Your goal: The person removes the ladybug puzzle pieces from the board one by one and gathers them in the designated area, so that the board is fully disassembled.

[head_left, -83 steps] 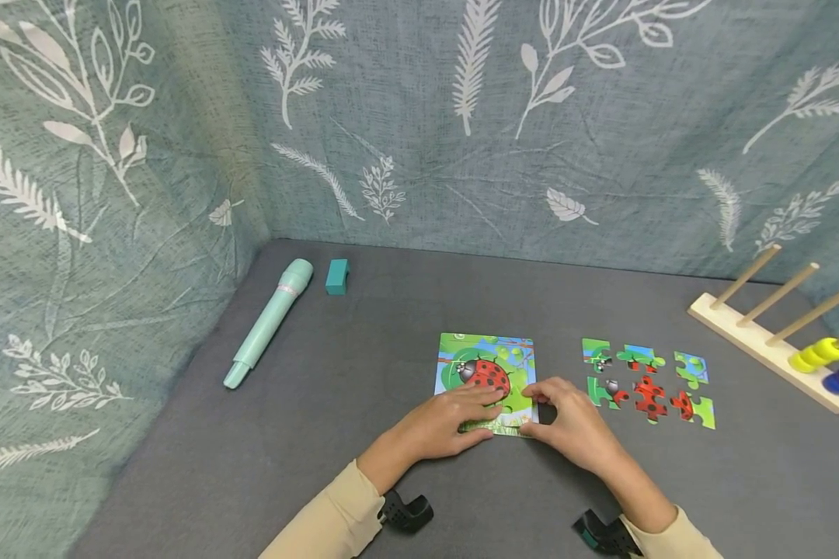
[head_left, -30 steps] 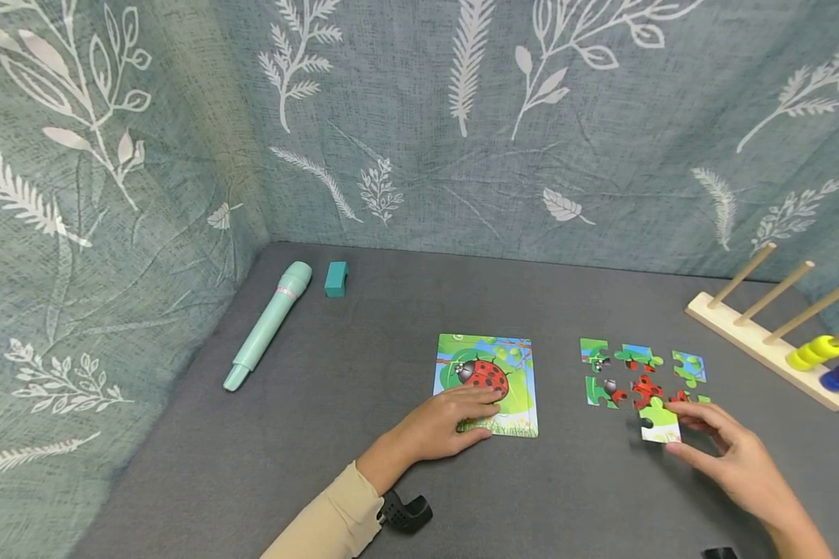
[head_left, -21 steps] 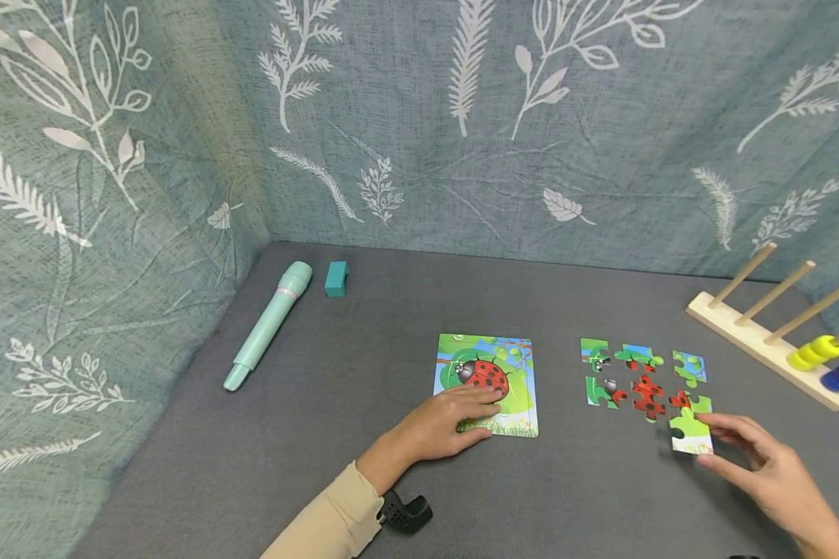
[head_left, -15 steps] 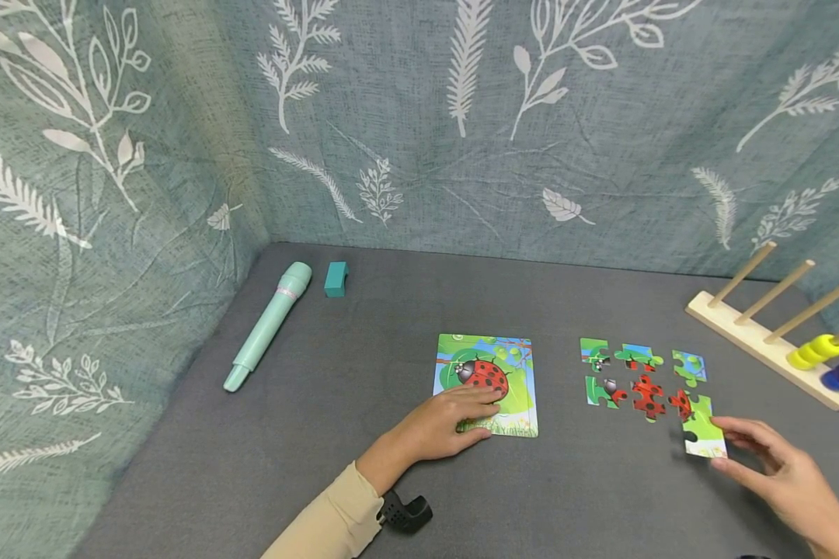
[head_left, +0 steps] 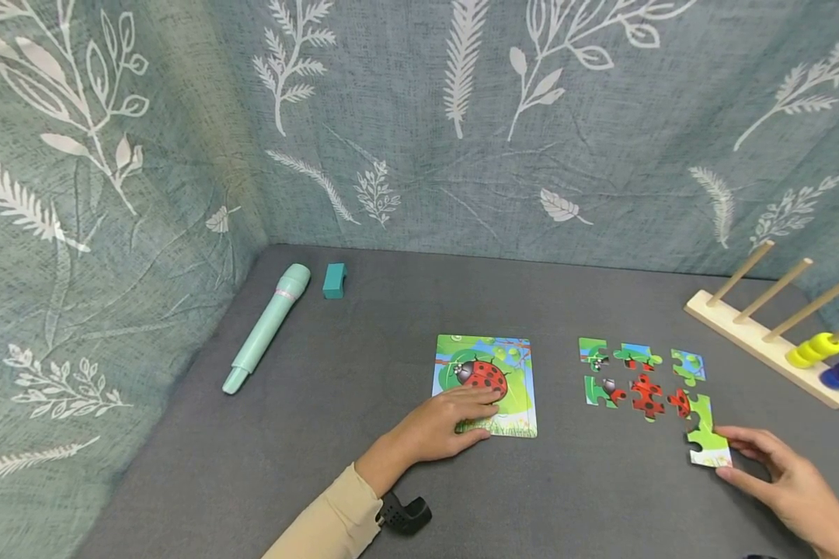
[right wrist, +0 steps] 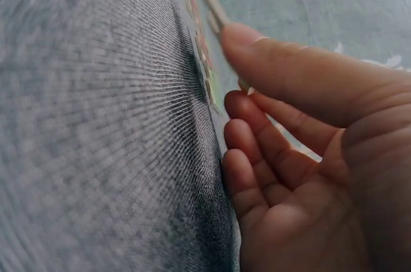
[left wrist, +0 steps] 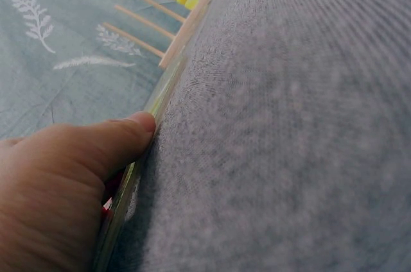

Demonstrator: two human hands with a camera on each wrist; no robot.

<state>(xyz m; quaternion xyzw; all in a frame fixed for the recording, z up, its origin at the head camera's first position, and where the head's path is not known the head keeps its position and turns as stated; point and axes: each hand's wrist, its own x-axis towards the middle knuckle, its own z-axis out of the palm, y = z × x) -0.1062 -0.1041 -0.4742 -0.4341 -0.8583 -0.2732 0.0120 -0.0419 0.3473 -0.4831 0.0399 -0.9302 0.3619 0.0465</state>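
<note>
My left hand (head_left: 446,423) rests on the ladybug puzzle board (head_left: 520,425), its fingers lying over the lower left of the picture. In the left wrist view, the thumb (left wrist: 122,140) lies at the board's edge. My right hand (head_left: 786,475) pinches a green-and-white puzzle piece (head_left: 709,450) between thumb and fingers. That piece, seen edge-on in the right wrist view, appears held up off the table. Just beyond it lies a red-and-green puzzle piece (head_left: 680,403). Other loose pieces lie to its left and behind, among them a red piece (head_left: 647,396) and a blue-and-green corner piece (head_left: 689,365).
A wooden peg abacus (head_left: 762,345) with yellow and blue beads stands at the far right. At the back left lie a mint-green microphone-shaped object (head_left: 269,322) and a small teal block (head_left: 334,281). Patterned curtain hangs behind and at the left of the grey table.
My right hand has gone from the puzzle board's right edge to the loose pieces, carrying the green-and-white piece, then farther right and nearer me. My left hand has stayed on the board.
</note>
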